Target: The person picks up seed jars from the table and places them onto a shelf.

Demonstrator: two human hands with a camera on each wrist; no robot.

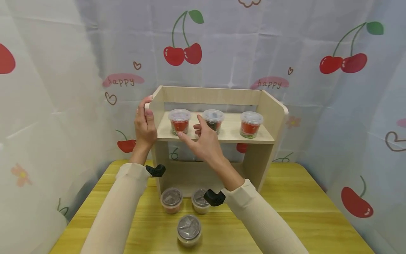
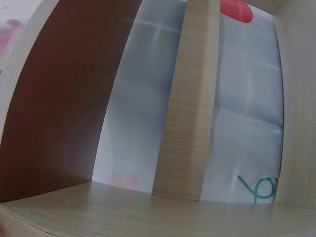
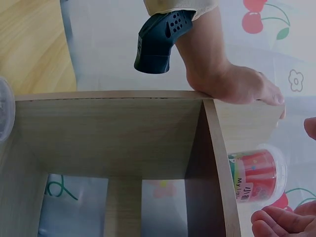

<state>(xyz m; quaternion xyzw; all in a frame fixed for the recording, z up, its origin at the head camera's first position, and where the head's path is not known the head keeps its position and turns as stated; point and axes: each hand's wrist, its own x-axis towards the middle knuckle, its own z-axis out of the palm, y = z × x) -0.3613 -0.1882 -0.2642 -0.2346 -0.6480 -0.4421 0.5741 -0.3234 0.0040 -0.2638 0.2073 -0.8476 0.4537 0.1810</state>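
Observation:
A small wooden two-tier shelf (image 1: pixel 215 140) stands on the table, with my left hand (image 1: pixel 145 125) holding the upper front edge of its left side panel. On the upper board are three clear lidded tubs: a left tub (image 1: pixel 179 124) and a right tub (image 1: pixel 251 127) with red in them, and a middle tub (image 1: pixel 214 115) with dark and red contents. My right hand (image 1: pixel 207 143) is in front of the left and middle tubs, thumb and forefinger spread. In the right wrist view, its fingers (image 3: pixel 286 222) appear apart from a labelled tub (image 3: pixel 256 175).
Three more lidded tubs sit on the yellow wood-grain table (image 1: pixel 285 211): two side by side, a left one (image 1: pixel 171 200) and a right one (image 1: pixel 200 201), at the shelf's foot, and one (image 1: pixel 189 231) nearer me. A cherry-print curtain (image 1: pixel 231 46) hangs behind and at both sides.

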